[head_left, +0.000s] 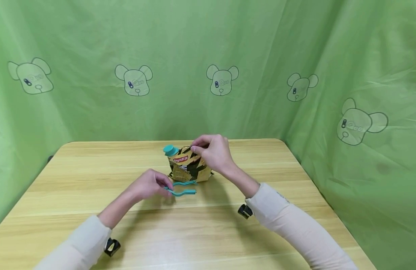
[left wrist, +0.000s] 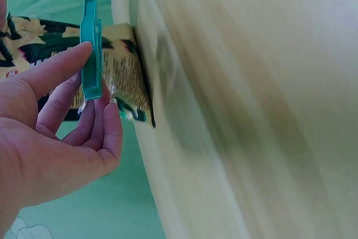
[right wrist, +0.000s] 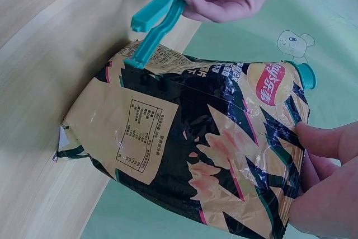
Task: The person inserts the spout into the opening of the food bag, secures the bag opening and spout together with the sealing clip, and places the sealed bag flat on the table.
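Note:
A black and gold bag of chips [head_left: 186, 174] with a red Lay's label stands on the wooden table. My right hand [head_left: 217, 154] pinches its top edge near the right corner. At the bag's upper left corner shows a round teal cap [head_left: 170, 150]. In front of the bag, my left hand [head_left: 148, 186] pinches a teal bag clip [right wrist: 159, 18] by its hinged end, thumb on one side and fingers on the other. The clip's two long arms are spread apart and point right, close to the bag's lower part.
The light wooden table [head_left: 181, 232] ends just behind the bag. A green curtain [head_left: 181, 112] with bear-head drawings hangs behind it and along the sides. Black wrist-worn devices stick out below the left sleeve [head_left: 89, 240] and the right sleeve [head_left: 267, 204].

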{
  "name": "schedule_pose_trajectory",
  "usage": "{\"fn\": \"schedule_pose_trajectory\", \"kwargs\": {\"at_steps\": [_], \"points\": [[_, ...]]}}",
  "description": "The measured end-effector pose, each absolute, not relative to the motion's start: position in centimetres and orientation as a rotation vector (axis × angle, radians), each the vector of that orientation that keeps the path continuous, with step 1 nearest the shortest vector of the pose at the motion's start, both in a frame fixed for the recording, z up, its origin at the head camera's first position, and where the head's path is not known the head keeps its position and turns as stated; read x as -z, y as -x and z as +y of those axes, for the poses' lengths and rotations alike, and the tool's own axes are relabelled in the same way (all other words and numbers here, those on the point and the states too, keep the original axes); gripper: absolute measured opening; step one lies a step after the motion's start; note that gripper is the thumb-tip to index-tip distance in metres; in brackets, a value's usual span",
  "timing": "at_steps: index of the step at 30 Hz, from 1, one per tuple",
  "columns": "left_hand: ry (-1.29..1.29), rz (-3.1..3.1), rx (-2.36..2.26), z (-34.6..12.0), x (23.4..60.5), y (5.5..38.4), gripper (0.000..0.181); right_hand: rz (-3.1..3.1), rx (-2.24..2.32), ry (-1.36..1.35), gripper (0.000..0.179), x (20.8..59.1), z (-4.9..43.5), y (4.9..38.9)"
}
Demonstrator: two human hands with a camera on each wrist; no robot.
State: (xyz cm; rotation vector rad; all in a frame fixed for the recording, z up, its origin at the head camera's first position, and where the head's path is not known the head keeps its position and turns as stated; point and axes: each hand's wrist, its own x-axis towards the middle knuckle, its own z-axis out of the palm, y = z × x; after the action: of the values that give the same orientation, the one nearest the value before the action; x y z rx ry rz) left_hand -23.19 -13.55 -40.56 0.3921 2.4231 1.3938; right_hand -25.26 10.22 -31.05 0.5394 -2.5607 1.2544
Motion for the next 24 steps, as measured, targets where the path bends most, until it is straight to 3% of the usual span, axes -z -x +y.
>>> {"fn": "schedule_pose_trajectory", "kwargs": {"at_steps": [24], "points": [[-0.299,2.588,-1.263,-19.6,35.4,24.5,0.017,-2.577,-1.267,-0.541,0.005,30.8,10.3,25.2]]}}
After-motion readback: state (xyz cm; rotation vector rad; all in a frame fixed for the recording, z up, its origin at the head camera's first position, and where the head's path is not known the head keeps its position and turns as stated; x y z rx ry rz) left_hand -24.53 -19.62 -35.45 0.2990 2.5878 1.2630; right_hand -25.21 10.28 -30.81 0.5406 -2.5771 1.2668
